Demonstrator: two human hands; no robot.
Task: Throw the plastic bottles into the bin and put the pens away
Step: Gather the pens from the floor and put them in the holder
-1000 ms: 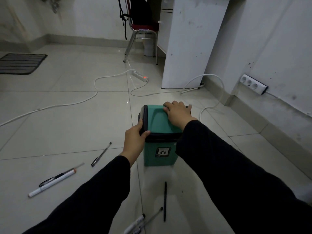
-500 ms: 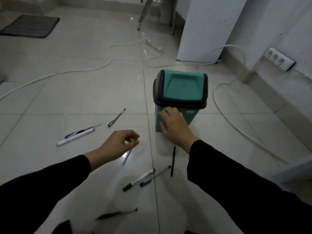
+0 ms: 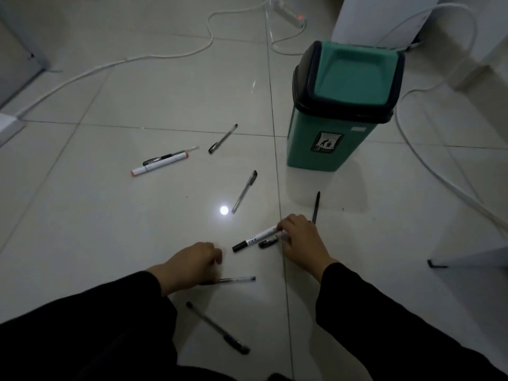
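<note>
A green bin (image 3: 330, 141) with a black swing-lid frame stands upright on the tiled floor at upper right, lid closed. Several pens lie scattered in front of it. My right hand (image 3: 301, 239) pinches the end of a white marker with a black cap (image 3: 258, 237), and a short black pen (image 3: 268, 242) lies just under it. My left hand (image 3: 189, 264) is curled over the end of a clear pen (image 3: 236, 279) on the floor. Farther off lie a white marker with orange ends (image 3: 160, 163), two clear pens (image 3: 223, 138) (image 3: 244, 191) and a black pen (image 3: 316, 206). No bottles are visible.
White cables (image 3: 154, 55) snake across the floor from a power strip (image 3: 288, 13) at the top. Another cable (image 3: 428, 166) curves right of the bin. A white cabinet (image 3: 365, 17) stands behind the bin. A dark pen (image 3: 217, 327) lies near my sleeves.
Both hands have left the bin and dropped to the floor. The right hand has reached the white black-capped marker; the left hand has settled over a clear pen. The view tilted down.
</note>
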